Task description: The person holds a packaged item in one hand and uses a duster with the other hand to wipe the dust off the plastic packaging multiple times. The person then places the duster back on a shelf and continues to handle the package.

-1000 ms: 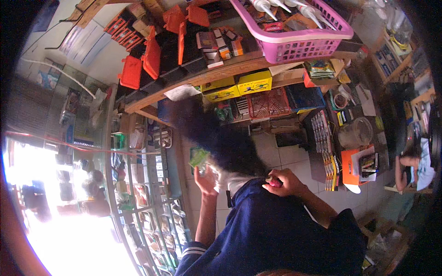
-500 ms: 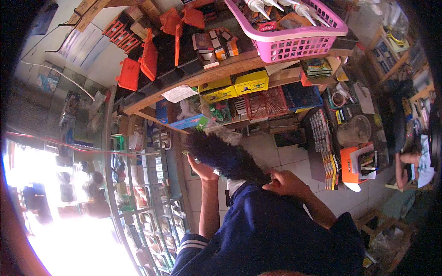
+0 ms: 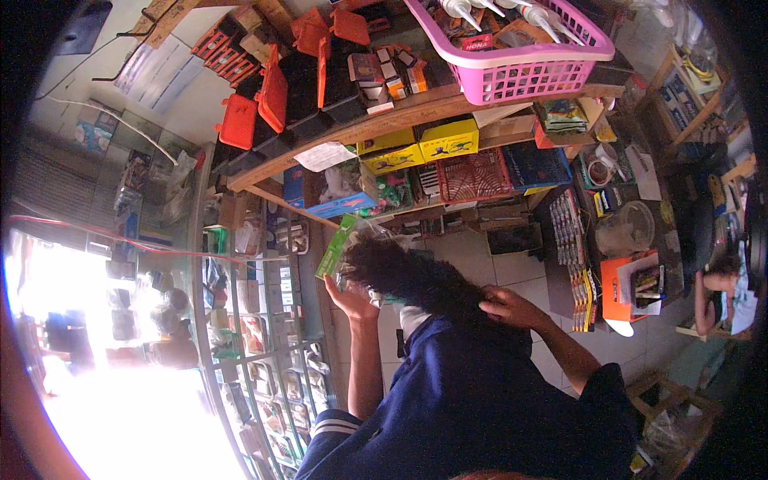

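My left hand (image 3: 352,304) is raised left of centre. It grips a clear plastic packet with a bright green card (image 3: 336,245); what is in the packet is hard to make out. A dark, fluffy duster (image 3: 412,276) stretches across in front of my chest, its far end against the packet. My right hand (image 3: 512,309) is closed around the near end of the duster, whose handle is hidden.
Ahead, a wooden shelf (image 3: 416,112) carries black bins with orange lids (image 3: 238,122) and a pink basket (image 3: 524,78) of white nozzled tubes. Yellow boxes (image 3: 450,142) sit below. A glass-fronted rack (image 3: 264,352) stands left. At far right is another person (image 3: 720,300).
The green card, mostly covered by the duster before, now shows beside it. My right hand has shifted slightly right and up with the duster. The view has moved a little to the left.
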Demonstrator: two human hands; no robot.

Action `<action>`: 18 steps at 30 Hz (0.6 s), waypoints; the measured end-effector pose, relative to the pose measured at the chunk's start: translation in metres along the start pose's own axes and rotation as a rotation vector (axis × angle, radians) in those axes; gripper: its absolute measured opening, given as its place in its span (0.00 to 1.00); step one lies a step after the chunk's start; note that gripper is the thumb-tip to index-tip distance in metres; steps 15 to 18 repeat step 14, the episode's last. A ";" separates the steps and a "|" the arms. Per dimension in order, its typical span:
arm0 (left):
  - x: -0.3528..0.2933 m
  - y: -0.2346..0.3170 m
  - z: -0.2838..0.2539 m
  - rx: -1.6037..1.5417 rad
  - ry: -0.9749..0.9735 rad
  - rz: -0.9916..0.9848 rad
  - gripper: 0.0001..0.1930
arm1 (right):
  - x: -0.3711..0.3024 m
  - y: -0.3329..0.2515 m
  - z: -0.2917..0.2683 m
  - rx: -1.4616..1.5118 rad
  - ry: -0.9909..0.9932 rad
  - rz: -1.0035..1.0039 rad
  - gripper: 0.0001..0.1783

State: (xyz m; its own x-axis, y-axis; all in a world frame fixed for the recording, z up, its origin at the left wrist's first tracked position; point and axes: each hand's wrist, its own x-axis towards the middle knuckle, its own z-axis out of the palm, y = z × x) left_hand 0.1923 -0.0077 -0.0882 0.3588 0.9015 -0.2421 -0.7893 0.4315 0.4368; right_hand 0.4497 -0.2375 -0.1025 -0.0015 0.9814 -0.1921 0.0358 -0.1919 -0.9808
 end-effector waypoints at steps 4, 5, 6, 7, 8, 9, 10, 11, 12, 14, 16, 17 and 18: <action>0.000 -0.003 -0.015 -0.197 -0.140 -0.147 0.39 | -0.002 0.021 -0.003 -0.175 0.104 -0.052 0.17; 0.000 -0.003 -0.017 -0.194 -0.140 -0.150 0.39 | -0.004 0.016 -0.004 -0.204 0.074 0.009 0.17; 0.000 -0.003 -0.015 -0.247 -0.211 -0.175 0.38 | -0.007 0.010 -0.004 -0.203 0.075 0.008 0.17; 0.000 -0.002 -0.014 -0.299 -0.282 -0.199 0.38 | -0.010 0.006 -0.004 -0.186 0.037 0.020 0.16; -0.001 -0.002 -0.013 -0.297 -0.283 -0.200 0.38 | -0.012 0.001 -0.004 -0.168 -0.002 0.031 0.16; -0.002 -0.004 -0.012 -0.134 -0.236 -0.155 0.38 | -0.016 -0.004 -0.004 -0.168 0.001 0.033 0.16; -0.003 -0.005 -0.011 0.029 -0.189 -0.109 0.39 | -0.018 -0.010 -0.003 -0.171 0.001 0.036 0.17; -0.004 -0.006 -0.010 0.029 -0.188 -0.112 0.39 | -0.020 -0.012 -0.002 -0.174 0.000 0.038 0.18; -0.006 -0.007 -0.003 0.022 -0.185 -0.111 0.39 | -0.022 -0.009 -0.003 -0.175 0.007 0.043 0.18; -0.007 -0.011 0.006 0.012 -0.181 -0.117 0.40 | -0.024 0.007 -0.002 -0.110 0.066 0.150 0.18; -0.007 -0.011 0.006 0.012 -0.181 -0.117 0.40 | -0.024 0.007 -0.002 -0.110 0.066 0.150 0.18; -0.007 -0.011 0.006 0.012 -0.181 -0.117 0.40 | -0.024 0.007 -0.002 -0.110 0.066 0.150 0.18; -0.007 -0.011 0.006 0.012 -0.181 -0.117 0.40 | -0.024 0.007 -0.002 -0.110 0.066 0.150 0.18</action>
